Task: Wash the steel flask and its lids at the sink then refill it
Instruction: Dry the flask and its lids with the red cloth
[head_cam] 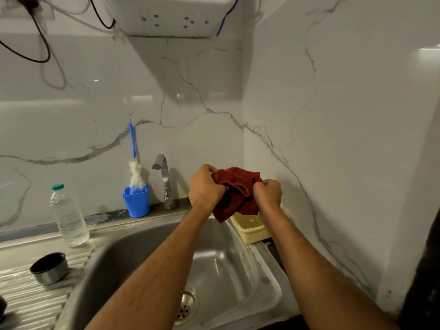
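Observation:
Both my hands are raised over the back right of the steel sink (133, 253), bunched into a dark red cloth (234, 184). My left hand (206, 185) grips its left side with curled fingers. My right hand (269, 192) grips its right side the same way. The cloth's lower corner hangs down between them. A steel cup-shaped lid (49, 267) stands open side up on the ribbed drainboard at the left. The flask itself is not in view.
A clear water bottle (69, 217) with a teal cap stands on the sink's left rim. A blue cup (137, 202) holding a bottle brush sits beside the tap (164, 179). A yellow plastic basket (252, 226) rests at the sink's right corner, below the cloth.

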